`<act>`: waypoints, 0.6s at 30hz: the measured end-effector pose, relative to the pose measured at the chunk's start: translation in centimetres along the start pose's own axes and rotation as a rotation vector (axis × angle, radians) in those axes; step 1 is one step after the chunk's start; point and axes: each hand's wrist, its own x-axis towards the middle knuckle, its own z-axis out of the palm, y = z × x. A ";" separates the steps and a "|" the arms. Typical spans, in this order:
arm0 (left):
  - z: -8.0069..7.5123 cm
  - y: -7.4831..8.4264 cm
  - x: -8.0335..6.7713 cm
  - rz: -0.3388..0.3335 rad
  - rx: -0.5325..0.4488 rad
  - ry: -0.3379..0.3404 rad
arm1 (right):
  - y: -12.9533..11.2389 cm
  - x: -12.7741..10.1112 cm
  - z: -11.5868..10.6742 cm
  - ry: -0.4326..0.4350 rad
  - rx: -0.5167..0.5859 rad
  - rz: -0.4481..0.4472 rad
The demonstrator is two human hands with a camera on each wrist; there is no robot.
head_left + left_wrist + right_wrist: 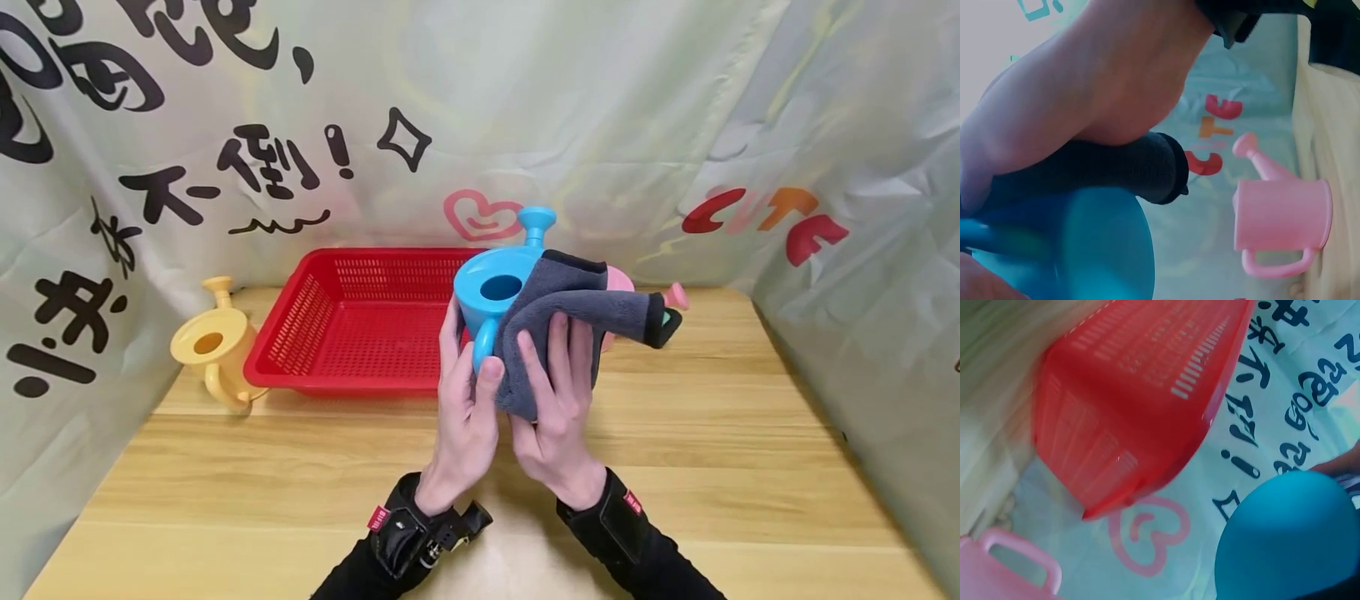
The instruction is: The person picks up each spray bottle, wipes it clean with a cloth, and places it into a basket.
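Observation:
A blue watering can (470, 312) is held up over the table, its spout pointing away and its handle toward the person. My left hand (465, 429) grips it from the left, thumb near the handle. My right hand (557, 417) holds a dark grey cloth (536, 321) with black edging against the can's right side, fingers spread over the fabric. One end of the cloth sticks out to the right. In the left wrist view the cloth (1097, 169) lies along the blue body (1110, 244). The can's right side is hidden under it.
A red perforated basket (360, 385) stands at the back of the table (300, 467). To its left is a yellow watering can (232, 342). A pink watering can (1282, 215) stands at the back right, partly hidden by the cloth in the head view. Printed fabric walls surround the table.

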 end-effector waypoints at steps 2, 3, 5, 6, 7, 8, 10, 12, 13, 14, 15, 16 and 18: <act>0.0 0.2 0.0 0.004 0.008 -0.004 | 0.4 0.4 -0.2 0.021 0.033 -0.005; 0.0 0.2 0.0 0.002 0.010 -0.006 | 0.5 0.6 -0.3 0.027 0.057 0.004; -0.1 0.3 0.0 0.000 0.013 -0.006 | 0.9 1.0 -0.6 0.030 0.135 0.037; -0.1 0.3 0.0 -0.002 0.013 -0.007 | 1.0 1.1 -0.8 0.028 0.186 0.063; -0.1 0.3 -0.1 -0.006 0.010 -0.008 | 1.2 1.3 -1.0 0.026 0.238 0.096; -0.2 0.3 -0.1 -0.010 0.009 -0.008 | 1.3 1.4 -1.2 0.022 0.292 0.131; -0.2 0.4 -0.2 -0.018 0.007 -0.013 | 1.6 1.6 -1.6 0.021 0.380 0.196; -0.3 0.5 -0.2 -0.025 0.003 -0.019 | 1.7 1.7 -1.7 0.026 0.420 0.225; -0.3 0.5 -0.2 -0.026 -0.003 -0.019 | 1.7 1.7 -1.7 0.035 0.414 0.218; -0.3 0.5 -0.1 -0.022 -0.008 -0.014 | 1.7 1.7 -1.6 0.042 0.393 0.197; -0.4 0.5 0.0 -0.016 -0.016 -0.006 | 1.6 1.6 -1.3 0.052 0.360 0.162; -0.4 0.5 0.1 -0.013 -0.025 0.005 | 1.5 1.6 -1.1 0.062 0.321 0.121; -0.5 0.6 0.3 0.002 -0.036 0.036 | 1.1 1.3 -0.5 0.085 0.242 0.038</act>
